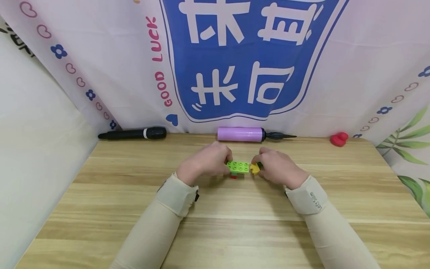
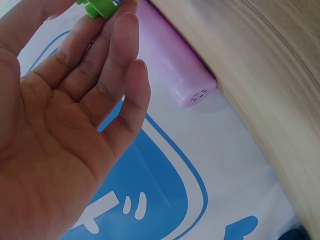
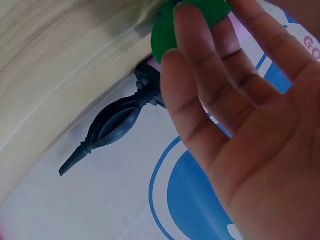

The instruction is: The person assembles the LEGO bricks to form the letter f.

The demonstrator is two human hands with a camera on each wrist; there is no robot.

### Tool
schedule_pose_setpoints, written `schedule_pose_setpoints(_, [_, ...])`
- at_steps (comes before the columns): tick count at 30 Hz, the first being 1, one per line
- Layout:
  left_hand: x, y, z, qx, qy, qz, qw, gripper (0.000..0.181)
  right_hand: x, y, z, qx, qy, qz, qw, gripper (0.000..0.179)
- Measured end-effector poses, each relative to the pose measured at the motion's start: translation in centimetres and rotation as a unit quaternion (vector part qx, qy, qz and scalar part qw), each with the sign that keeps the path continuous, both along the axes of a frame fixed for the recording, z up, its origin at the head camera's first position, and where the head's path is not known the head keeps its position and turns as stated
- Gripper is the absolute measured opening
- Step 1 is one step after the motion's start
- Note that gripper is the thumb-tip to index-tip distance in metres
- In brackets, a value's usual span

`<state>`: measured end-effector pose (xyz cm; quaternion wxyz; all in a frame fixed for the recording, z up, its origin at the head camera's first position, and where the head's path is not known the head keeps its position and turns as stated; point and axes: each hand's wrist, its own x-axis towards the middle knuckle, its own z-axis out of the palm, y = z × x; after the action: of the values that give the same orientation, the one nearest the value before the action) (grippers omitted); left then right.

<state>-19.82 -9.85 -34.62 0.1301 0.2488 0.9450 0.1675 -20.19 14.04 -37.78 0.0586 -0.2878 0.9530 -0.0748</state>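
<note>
In the head view my left hand (image 1: 211,160) grips a lime-green building brick (image 1: 240,167) at its left end, thumb and fingertips on it. The studs of this brick face the camera, and a small red piece (image 1: 233,177) shows beneath it. Just to the right, my right hand (image 1: 278,167) pinches a small yellow piece (image 1: 254,169). A darker green piece (image 3: 165,35) lies at the right fingertips in the right wrist view. Only a narrow gap parts the yellow piece from the lime brick. In the left wrist view a lime-green part (image 2: 101,7) appears at the fingertips.
A purple hand pump (image 1: 240,134) with a black nozzle lies along the table's back edge. A black rod with a white ring (image 1: 134,133) is at the back left, a red rubber duck (image 1: 339,139) at the back right. A printed cloth (image 1: 134,93) hangs behind the wooden table (image 1: 228,231).
</note>
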Motion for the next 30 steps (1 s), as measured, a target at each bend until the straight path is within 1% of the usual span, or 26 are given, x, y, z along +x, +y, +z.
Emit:
schedule_pose_setpoints(5, [0.0,-0.1,0.0,-0.003,0.003,0.002,1.0,0.012,0.1,-0.1,0.3,0.004,-0.009,0.002,1.0,0.029])
schedule_pose_setpoints(9, [0.0,-0.1,0.1,-0.001,0.0,0.003,1.0,0.013,0.2,-0.1,0.9,0.001,-0.013,0.006,0.9999,0.031])
schedule_pose_setpoints(11, [0.0,-0.1,0.1,0.002,-0.003,0.002,1.0,0.013,0.2,0.0,1.3,-0.01,-0.014,0.0,0.9999,0.031])
schedule_pose_setpoints(14, [0.0,0.0,0.1,0.005,-0.004,0.0,1.0,0.014,0.1,0.2,1.8,-0.042,-0.015,-0.011,0.9989,0.03])
schedule_pose_setpoints(17, [-0.1,0.0,0.0,0.008,-0.007,0.0,0.9999,0.014,0.0,0.2,2.1,-0.084,-0.008,-0.013,0.9963,0.029])
schedule_pose_setpoints(20, [-0.1,0.0,0.0,0.008,-0.008,-0.002,0.9999,0.014,0.1,0.0,2.1,-0.116,0.005,-0.006,0.9932,0.037])
schedule_pose_setpoints(24, [-0.1,0.0,-0.1,0.004,-0.006,-0.005,1.0,0.013,0.4,-0.3,2.0,-0.153,0.028,0.014,0.9877,0.046])
schedule_pose_setpoints(27, [-0.1,0.2,-0.1,-0.001,-0.003,-0.006,1.0,0.012,0.7,-0.8,1.9,-0.187,0.021,0.034,0.9816,0.043])
schedule_pose_setpoints(30, [0.0,0.3,-0.2,-0.007,0.002,-0.012,0.9999,0.011,0.9,-1.3,1.8,-0.212,-0.003,0.045,0.9762,0.041])
